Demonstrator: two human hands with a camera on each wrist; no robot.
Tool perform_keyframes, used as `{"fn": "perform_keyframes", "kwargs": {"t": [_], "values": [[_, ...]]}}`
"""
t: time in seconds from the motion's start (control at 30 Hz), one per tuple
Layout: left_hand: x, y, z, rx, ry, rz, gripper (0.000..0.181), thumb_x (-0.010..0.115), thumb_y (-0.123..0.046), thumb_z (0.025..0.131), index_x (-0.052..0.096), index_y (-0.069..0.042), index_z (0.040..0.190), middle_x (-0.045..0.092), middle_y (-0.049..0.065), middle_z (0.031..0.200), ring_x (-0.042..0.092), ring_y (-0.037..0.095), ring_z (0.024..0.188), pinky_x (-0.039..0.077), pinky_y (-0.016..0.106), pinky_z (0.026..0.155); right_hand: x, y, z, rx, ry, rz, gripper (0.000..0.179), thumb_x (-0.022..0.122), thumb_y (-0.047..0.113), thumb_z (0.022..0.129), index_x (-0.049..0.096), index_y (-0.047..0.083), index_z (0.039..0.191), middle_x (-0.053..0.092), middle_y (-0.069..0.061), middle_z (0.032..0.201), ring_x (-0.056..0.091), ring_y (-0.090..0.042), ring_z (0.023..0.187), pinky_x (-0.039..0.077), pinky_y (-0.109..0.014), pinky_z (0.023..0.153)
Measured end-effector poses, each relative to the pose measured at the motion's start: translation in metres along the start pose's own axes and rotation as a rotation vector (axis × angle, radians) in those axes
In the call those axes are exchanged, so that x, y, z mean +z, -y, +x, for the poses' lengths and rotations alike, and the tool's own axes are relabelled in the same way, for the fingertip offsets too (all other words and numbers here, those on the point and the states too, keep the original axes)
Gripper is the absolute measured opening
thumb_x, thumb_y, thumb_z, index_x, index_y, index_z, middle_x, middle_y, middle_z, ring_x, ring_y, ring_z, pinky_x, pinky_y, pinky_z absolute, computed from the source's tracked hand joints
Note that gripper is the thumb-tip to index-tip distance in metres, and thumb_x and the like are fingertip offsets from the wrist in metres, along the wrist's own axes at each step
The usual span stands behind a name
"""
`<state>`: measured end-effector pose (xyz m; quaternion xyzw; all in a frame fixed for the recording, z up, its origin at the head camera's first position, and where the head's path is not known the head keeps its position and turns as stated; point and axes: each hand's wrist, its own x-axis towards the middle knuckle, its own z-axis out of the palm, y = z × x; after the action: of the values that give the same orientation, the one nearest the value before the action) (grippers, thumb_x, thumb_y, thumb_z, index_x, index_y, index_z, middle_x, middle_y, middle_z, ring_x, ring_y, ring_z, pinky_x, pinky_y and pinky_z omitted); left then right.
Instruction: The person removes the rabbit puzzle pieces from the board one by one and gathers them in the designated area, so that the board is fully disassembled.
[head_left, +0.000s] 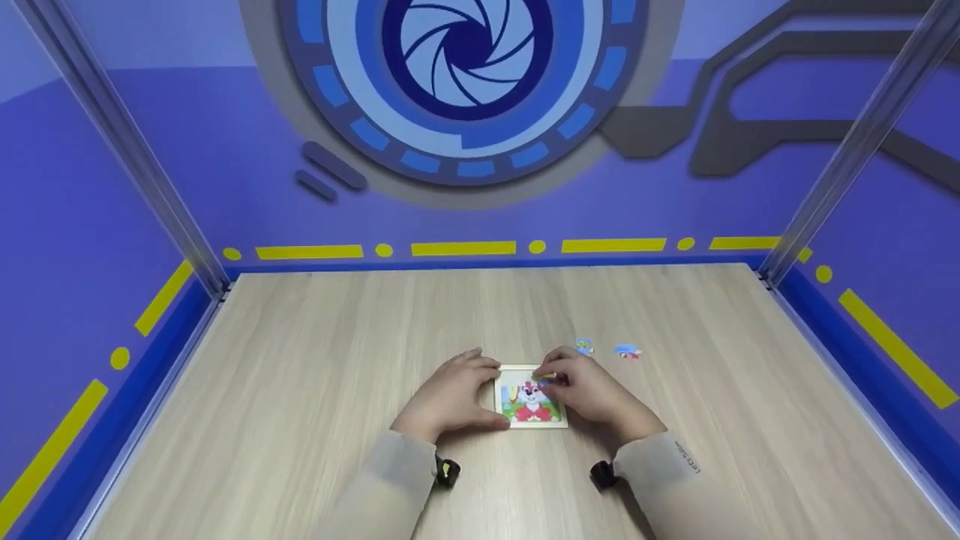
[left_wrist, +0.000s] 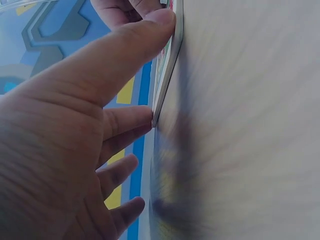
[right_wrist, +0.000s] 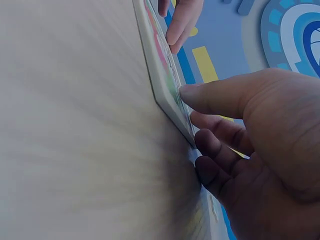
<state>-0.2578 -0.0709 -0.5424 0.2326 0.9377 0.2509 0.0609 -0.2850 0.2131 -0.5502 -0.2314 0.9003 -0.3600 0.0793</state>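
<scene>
A small square jigsaw puzzle in a pale frame (head_left: 530,428) lies flat on the table, its picture a red and white cartoon animal (head_left: 531,409). Pale backing (head_left: 516,377) shows along its top. My left hand (head_left: 455,394) holds the frame at its left side, the thumb (left_wrist: 150,30) by the near corner and the index finger by the far one. Over the puzzle's upper right part, my right hand (head_left: 589,390) pinches a small puzzle piece (head_left: 543,376), mostly hidden by the fingers. In the right wrist view, the right thumb (right_wrist: 212,97) is over the picture.
Two loose puzzle pieces lie beyond the right hand: a blue and green one (head_left: 584,346) and a blue and red one (head_left: 628,350). The wooden table (head_left: 337,330) is bounded by blue printed walls (head_left: 180,150) and metal posts (head_left: 862,142).
</scene>
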Motion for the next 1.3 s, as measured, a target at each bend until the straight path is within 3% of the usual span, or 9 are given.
{"fn": "perform_keyframes", "kwargs": {"t": [0.17, 0.57, 0.77, 0.87, 1.03, 1.3], "values": [[-0.0012, -0.0011, 0.0009, 0.005, -0.004, -0.009, 0.087, 0.098, -0.056, 0.083, 0.072, -0.011, 0.153, 0.065, 0.001, 0.166, 0.041, 0.034, 0.171, 0.035, 0.053, 0.143, 0.0003, 0.0003, -0.0002, -0.019, -0.011, -0.034, 0.016, 0.074, 0.009, 0.109, 0.088, 0.016, 0.111, 0.068, -0.005, 0.132, 0.066, -0.024, 0.124, 0.06, -0.052, 0.11], [-0.0048, -0.0036, -0.0001, -0.025, 0.001, -0.013, 0.087, 0.099, -0.056, 0.083, 0.072, -0.012, 0.153, 0.065, 0.0, 0.167, 0.038, 0.034, 0.172, 0.032, 0.054, 0.144, 0.0043, 0.0046, 0.0007, 0.018, -0.019, -0.04, 0.018, 0.07, 0.006, 0.11, 0.083, 0.02, 0.112, 0.065, -0.005, 0.139, 0.064, -0.03, 0.133, 0.056, -0.059, 0.12], [-0.0035, -0.0041, -0.0002, -0.029, 0.009, -0.003, 0.088, 0.098, -0.058, 0.083, 0.072, -0.012, 0.153, 0.064, -0.001, 0.167, 0.038, 0.034, 0.173, 0.031, 0.054, 0.144, 0.0059, 0.0037, -0.0001, 0.04, -0.027, -0.043, 0.019, 0.071, 0.006, 0.11, 0.081, 0.022, 0.109, 0.064, -0.004, 0.138, 0.063, -0.027, 0.129, 0.057, -0.056, 0.117], [-0.0023, -0.0036, 0.0002, -0.032, 0.008, -0.007, 0.089, 0.098, -0.059, 0.082, 0.072, -0.012, 0.153, 0.064, -0.001, 0.167, 0.037, 0.034, 0.173, 0.03, 0.054, 0.144, 0.0064, 0.004, -0.0004, 0.065, -0.034, -0.019, 0.019, 0.072, 0.006, 0.109, 0.079, 0.021, 0.117, 0.065, -0.003, 0.138, 0.063, -0.025, 0.125, 0.058, -0.054, 0.115], [-0.0002, -0.0022, 0.0005, -0.044, 0.007, -0.014, 0.09, 0.099, -0.058, 0.081, 0.072, -0.012, 0.153, 0.063, -0.001, 0.168, 0.037, 0.034, 0.173, 0.029, 0.055, 0.145, 0.0073, 0.0053, -0.0001, 0.106, -0.041, 0.005, 0.036, 0.075, 0.008, 0.108, 0.075, 0.018, 0.142, 0.066, -0.002, 0.14, 0.062, -0.022, 0.125, 0.058, -0.053, 0.115], [-0.0011, -0.0036, -0.0007, -0.027, 0.005, 0.005, 0.088, 0.1, -0.056, 0.082, 0.072, -0.011, 0.152, 0.065, 0.0, 0.166, 0.04, 0.035, 0.171, 0.031, 0.055, 0.144, 0.0073, 0.0039, 0.0012, 0.094, -0.052, -0.042, 0.029, 0.078, 0.012, 0.106, 0.079, 0.022, 0.133, 0.067, 0.0, 0.139, 0.06, -0.025, 0.128, 0.056, -0.053, 0.113]]}}
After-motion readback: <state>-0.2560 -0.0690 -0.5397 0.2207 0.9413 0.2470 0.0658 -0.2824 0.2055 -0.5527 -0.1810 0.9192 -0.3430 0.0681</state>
